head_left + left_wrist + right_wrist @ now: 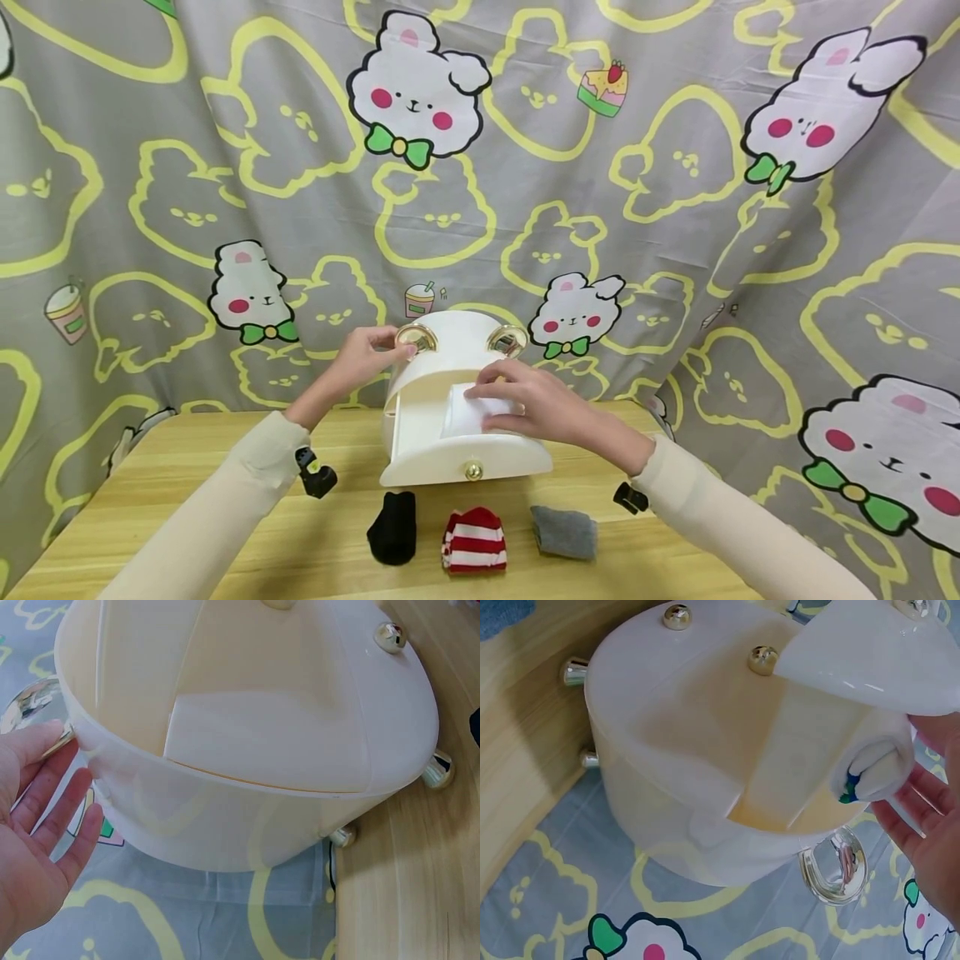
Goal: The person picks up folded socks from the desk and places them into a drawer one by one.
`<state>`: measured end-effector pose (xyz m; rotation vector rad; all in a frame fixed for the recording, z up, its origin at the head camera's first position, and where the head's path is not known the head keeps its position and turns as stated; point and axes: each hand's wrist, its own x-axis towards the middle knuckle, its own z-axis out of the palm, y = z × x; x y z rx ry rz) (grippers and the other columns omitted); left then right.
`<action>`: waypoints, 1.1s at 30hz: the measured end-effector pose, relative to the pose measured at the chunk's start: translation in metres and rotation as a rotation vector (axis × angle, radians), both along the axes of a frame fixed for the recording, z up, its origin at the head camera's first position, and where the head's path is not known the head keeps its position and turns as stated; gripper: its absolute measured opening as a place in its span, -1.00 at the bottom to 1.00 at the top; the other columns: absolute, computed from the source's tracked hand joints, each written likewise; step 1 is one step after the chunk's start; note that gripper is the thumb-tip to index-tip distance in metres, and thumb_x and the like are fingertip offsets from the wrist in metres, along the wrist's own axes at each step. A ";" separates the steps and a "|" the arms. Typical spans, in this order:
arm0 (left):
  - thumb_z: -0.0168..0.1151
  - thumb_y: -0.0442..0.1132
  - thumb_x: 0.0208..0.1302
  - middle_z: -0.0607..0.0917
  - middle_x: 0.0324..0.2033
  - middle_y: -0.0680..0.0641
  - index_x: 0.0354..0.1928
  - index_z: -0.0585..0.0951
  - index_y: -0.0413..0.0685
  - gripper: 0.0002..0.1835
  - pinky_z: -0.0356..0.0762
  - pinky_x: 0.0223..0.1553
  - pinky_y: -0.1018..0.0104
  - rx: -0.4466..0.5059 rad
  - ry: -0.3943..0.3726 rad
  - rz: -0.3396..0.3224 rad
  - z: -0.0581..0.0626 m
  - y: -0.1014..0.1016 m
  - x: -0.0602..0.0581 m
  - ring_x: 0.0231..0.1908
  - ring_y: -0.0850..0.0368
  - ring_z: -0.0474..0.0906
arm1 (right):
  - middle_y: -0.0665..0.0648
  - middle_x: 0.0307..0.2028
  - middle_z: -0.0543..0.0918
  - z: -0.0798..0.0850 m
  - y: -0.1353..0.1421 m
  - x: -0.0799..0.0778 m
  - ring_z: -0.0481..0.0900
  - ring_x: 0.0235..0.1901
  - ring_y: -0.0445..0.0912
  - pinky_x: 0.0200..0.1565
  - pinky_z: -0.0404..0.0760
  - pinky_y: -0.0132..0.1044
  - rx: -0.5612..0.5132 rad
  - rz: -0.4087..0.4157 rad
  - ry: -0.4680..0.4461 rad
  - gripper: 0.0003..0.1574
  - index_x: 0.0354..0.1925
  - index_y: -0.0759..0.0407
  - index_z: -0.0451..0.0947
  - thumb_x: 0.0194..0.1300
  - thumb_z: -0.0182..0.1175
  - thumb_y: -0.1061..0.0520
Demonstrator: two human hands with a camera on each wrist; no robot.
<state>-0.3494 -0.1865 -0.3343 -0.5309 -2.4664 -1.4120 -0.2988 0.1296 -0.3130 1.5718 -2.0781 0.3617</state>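
A cream box (450, 417) with a rounded top stands on the wooden table (225, 508), close to the patterned curtain (525, 167) behind it. The left hand (363, 354) rests at the box's far left corner, its fingers loosely spread and touching the left gold ring handle (417, 337); in the left wrist view the fingertips (52, 739) lie against the box's rim without curling round it. The right hand (536, 404) lies on top of the box, over its hinged lid (468, 410). In the right wrist view the lid (870, 652) is tilted up and the right hand (930, 847) presses a rolled white sock (874, 769) with a blue-green mark into the opening below it, fingers fairly straight. A second gold ring handle (507, 340) sits at the far right corner, and a gold knob (473, 472) marks the front. Before the box lie three folded socks in a row: a black sock (392, 527), a red-and-white striped sock (474, 542) and a grey sock (565, 532).
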 end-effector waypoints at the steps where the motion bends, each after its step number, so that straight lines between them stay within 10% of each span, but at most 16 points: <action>1: 0.39 -0.03 0.33 0.78 -0.23 -0.10 -0.21 0.75 -0.05 -0.77 0.59 -0.21 0.26 0.000 0.001 -0.001 0.000 0.000 0.000 -0.14 0.06 0.63 | 0.12 0.00 0.67 0.000 0.001 -0.001 0.64 -0.13 -0.12 -0.22 0.67 -0.38 0.002 0.006 0.006 -0.52 0.04 0.07 0.70 0.16 0.53 0.02; 33: 0.38 -0.04 0.35 0.79 -0.23 -0.10 -0.21 0.75 -0.06 -0.77 0.57 -0.27 0.33 -0.013 0.017 -0.016 0.000 -0.001 -0.002 -0.15 0.09 0.65 | 0.10 0.09 0.73 -0.014 0.003 -0.009 0.73 0.03 -0.09 -0.08 0.76 -0.27 0.104 -0.044 0.067 -0.56 0.22 0.11 0.63 0.41 0.30 0.12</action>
